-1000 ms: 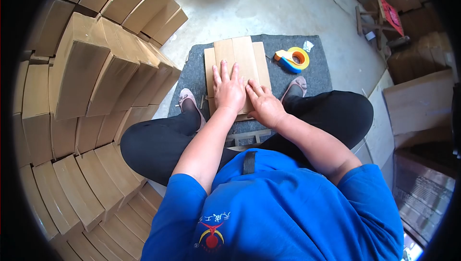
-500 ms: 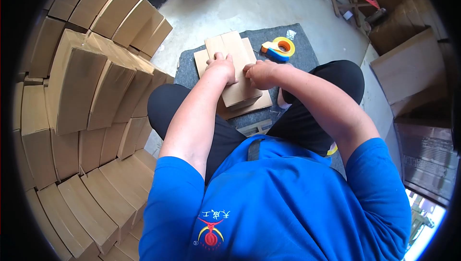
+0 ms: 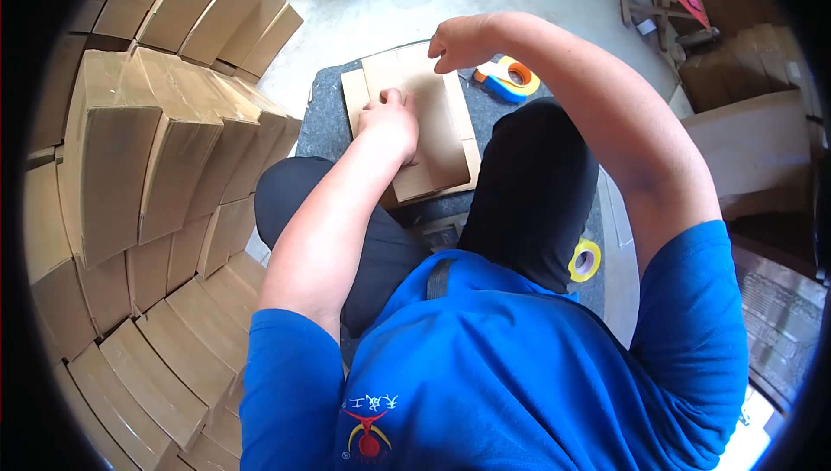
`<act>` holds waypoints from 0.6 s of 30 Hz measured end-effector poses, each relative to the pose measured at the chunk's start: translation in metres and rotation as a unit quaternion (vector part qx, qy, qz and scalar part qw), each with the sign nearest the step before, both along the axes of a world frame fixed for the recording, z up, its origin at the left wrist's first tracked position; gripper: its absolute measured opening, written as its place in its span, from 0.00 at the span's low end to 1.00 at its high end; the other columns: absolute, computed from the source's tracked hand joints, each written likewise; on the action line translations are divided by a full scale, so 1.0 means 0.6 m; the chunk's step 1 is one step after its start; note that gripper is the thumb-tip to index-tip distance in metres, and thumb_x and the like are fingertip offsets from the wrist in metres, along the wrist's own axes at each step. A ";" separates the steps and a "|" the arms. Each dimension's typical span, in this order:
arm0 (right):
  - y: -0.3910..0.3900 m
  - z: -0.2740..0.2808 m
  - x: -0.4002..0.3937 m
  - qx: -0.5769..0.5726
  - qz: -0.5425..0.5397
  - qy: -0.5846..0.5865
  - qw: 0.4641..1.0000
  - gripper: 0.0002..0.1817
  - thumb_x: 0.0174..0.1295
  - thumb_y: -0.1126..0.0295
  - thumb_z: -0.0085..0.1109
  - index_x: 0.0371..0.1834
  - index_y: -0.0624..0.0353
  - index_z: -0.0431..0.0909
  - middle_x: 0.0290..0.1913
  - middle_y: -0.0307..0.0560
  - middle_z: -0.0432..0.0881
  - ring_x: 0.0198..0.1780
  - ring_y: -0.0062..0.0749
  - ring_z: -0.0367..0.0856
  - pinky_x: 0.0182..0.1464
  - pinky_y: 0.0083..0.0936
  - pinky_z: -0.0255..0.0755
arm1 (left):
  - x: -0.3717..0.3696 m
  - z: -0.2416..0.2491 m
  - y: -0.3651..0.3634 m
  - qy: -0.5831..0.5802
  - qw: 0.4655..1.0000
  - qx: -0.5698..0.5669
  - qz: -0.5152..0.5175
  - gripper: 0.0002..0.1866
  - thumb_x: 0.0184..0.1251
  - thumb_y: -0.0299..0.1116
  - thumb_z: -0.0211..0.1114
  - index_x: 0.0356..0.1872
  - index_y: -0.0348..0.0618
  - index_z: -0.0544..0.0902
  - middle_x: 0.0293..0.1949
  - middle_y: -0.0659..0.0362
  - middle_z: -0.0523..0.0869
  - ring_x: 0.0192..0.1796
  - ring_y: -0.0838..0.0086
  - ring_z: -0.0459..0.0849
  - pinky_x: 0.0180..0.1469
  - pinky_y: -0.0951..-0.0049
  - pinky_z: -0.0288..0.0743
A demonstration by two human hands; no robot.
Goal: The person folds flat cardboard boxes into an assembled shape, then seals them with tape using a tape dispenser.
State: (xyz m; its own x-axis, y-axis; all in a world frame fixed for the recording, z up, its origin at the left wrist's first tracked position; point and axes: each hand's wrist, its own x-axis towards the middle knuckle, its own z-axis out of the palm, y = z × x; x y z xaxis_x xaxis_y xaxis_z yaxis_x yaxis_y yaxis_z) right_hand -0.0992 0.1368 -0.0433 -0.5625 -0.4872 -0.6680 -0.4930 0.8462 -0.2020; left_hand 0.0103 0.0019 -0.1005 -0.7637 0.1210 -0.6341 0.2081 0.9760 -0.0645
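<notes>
A brown cardboard box (image 3: 440, 129) lies between my knees, over a larger piece of cardboard (image 3: 355, 99) on a dark grey mat (image 3: 327, 103). My left hand (image 3: 389, 127) presses on the box's left part with bent fingers, holding it. Above the far right corner of the box, my right hand (image 3: 466, 41) is raised, its fingers loosely curled and the thumb apart; I see nothing in it. Close to this hand, an orange and blue tape dispenser (image 3: 505, 83) with a yellow roll rests on the mat.
Stacked cardboard boxes (image 3: 112, 159) rise along my left side. A yellow tape roll (image 3: 585, 261) lies beside my right thigh. At the far right stands a wooden folding stool (image 3: 662, 3) with a red top, near more cardboard (image 3: 753, 146).
My right hand has lifted from the box and moved away from my body, towards the far corner. The left hand stays on the box. My right knee has shifted inward, and the view has turned slightly.
</notes>
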 end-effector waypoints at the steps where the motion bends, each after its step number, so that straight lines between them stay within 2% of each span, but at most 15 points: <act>1: 0.012 -0.002 -0.004 -0.052 -0.020 0.017 0.998 0.24 0.71 0.61 0.57 0.67 0.58 0.76 0.63 0.53 0.82 0.62 0.42 0.81 0.69 0.32 0.71 | -0.008 0.001 0.003 -0.020 0.999 -0.026 -0.012 0.56 0.49 0.38 0.82 0.79 0.53 0.57 0.68 0.47 0.68 0.65 0.52 0.76 0.64 0.60 0.76; 2: 0.022 -0.007 -0.011 -0.057 -0.018 0.015 0.998 0.24 0.71 0.61 0.57 0.67 0.58 0.76 0.63 0.53 0.82 0.62 0.42 0.81 0.69 0.32 0.71 | -0.019 0.003 0.002 -0.022 0.999 -0.031 -0.010 0.56 0.49 0.38 0.82 0.79 0.53 0.57 0.68 0.47 0.68 0.65 0.52 0.76 0.64 0.60 0.76; 4: 0.048 -0.021 -0.025 -0.144 -0.098 -0.005 0.985 0.24 0.72 0.59 0.57 0.68 0.57 0.76 0.64 0.53 0.81 0.65 0.44 0.79 0.71 0.34 0.69 | -0.051 0.009 -0.001 -0.097 0.993 -0.034 -0.051 0.57 0.48 0.33 0.82 0.79 0.52 0.55 0.70 0.47 0.66 0.66 0.53 0.77 0.64 0.62 0.77; 5: 0.067 -0.036 -0.030 -0.157 -0.122 -0.002 0.980 0.26 0.72 0.56 0.58 0.69 0.56 0.75 0.64 0.54 0.81 0.66 0.44 0.78 0.72 0.36 0.68 | -0.061 0.010 -0.001 -0.100 0.990 -0.050 -0.085 0.55 0.50 0.33 0.81 0.79 0.52 0.56 0.70 0.47 0.67 0.66 0.55 0.78 0.64 0.62 0.76; 7: 0.120 -0.091 -0.037 -0.190 -0.213 0.013 0.958 0.27 0.67 0.56 0.61 0.66 0.57 0.78 0.63 0.53 0.82 0.64 0.44 0.79 0.70 0.32 0.68 | -0.081 0.026 -0.001 -0.130 0.983 -0.058 -0.116 0.52 0.51 0.33 0.80 0.78 0.52 0.59 0.71 0.47 0.67 0.67 0.54 0.76 0.66 0.61 0.75; 8: 0.160 -0.122 -0.050 -0.191 -0.221 0.000 0.956 0.26 0.67 0.55 0.60 0.65 0.57 0.79 0.62 0.55 0.82 0.64 0.46 0.79 0.69 0.33 0.68 | -0.085 0.041 0.004 -0.141 0.980 -0.067 -0.126 0.49 0.53 0.33 0.79 0.77 0.52 0.62 0.71 0.46 0.67 0.68 0.55 0.75 0.67 0.61 0.73; 10: 0.243 -0.214 -0.065 -0.152 -0.255 0.030 0.954 0.24 0.65 0.56 0.59 0.57 0.61 0.83 0.59 0.60 0.83 0.62 0.50 0.80 0.65 0.36 0.72 | -0.091 0.036 0.002 -0.140 0.979 -0.067 -0.134 0.48 0.54 0.34 0.79 0.77 0.52 0.62 0.72 0.46 0.66 0.69 0.55 0.74 0.68 0.61 0.72; 11: 0.267 -0.241 -0.063 -0.063 -0.275 0.037 0.959 0.22 0.64 0.56 0.59 0.53 0.60 0.85 0.57 0.59 0.84 0.60 0.50 0.81 0.62 0.38 0.74 | -0.093 0.032 0.000 -0.138 0.979 -0.069 -0.134 0.47 0.56 0.35 0.78 0.77 0.51 0.62 0.72 0.46 0.66 0.70 0.55 0.73 0.68 0.61 0.72; 12: 0.295 -0.308 -0.070 0.021 -0.311 0.028 0.950 0.20 0.63 0.57 0.61 0.55 0.55 0.85 0.54 0.55 0.86 0.54 0.51 0.85 0.59 0.35 0.77 | -0.091 0.029 -0.003 -0.124 0.980 -0.060 -0.143 0.46 0.57 0.36 0.77 0.77 0.51 0.63 0.71 0.45 0.67 0.70 0.55 0.73 0.69 0.61 0.71; 14: 0.332 -0.377 -0.045 0.044 -0.351 0.018 0.935 0.21 0.61 0.56 0.64 0.55 0.51 0.85 0.55 0.53 0.86 0.56 0.50 0.83 0.59 0.38 0.76 | -0.086 0.031 -0.007 -0.111 0.981 -0.035 -0.155 0.43 0.60 0.37 0.74 0.76 0.47 0.63 0.68 0.45 0.69 0.70 0.54 0.71 0.71 0.60 0.68; 16: 0.321 -0.383 -0.017 0.082 -0.377 0.048 0.921 0.25 0.60 0.54 0.66 0.59 0.50 0.83 0.59 0.51 0.83 0.62 0.48 0.79 0.61 0.40 0.74 | -0.083 0.023 -0.010 -0.098 0.984 -0.020 -0.150 0.42 0.61 0.38 0.73 0.76 0.43 0.64 0.67 0.45 0.70 0.70 0.54 0.70 0.71 0.60 0.68; 17: 0.315 -0.402 -0.014 0.087 -0.365 0.060 0.925 0.27 0.58 0.54 0.69 0.60 0.51 0.81 0.63 0.49 0.79 0.67 0.46 0.73 0.65 0.39 0.70 | -0.082 0.018 -0.012 -0.092 0.985 -0.009 -0.145 0.42 0.62 0.38 0.73 0.75 0.41 0.64 0.65 0.45 0.71 0.70 0.54 0.70 0.71 0.61 0.67; 18: 0.308 -0.415 -0.008 0.072 -0.348 0.089 0.930 0.27 0.58 0.54 0.69 0.59 0.52 0.81 0.64 0.48 0.78 0.68 0.45 0.71 0.66 0.38 0.69 | -0.083 0.021 -0.010 -0.096 0.986 -0.008 -0.139 0.42 0.62 0.39 0.73 0.75 0.41 0.64 0.65 0.45 0.71 0.69 0.54 0.70 0.71 0.61 0.67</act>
State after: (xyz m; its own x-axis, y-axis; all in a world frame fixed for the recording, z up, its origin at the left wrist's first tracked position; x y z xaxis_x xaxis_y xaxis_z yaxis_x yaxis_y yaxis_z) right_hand -0.1042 0.3217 -0.2923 -0.8163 0.1242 -0.5641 0.1703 0.9849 -0.0297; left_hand -0.0396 -0.0040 -0.0880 -0.5680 0.2979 -0.7672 0.4772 0.8787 -0.0121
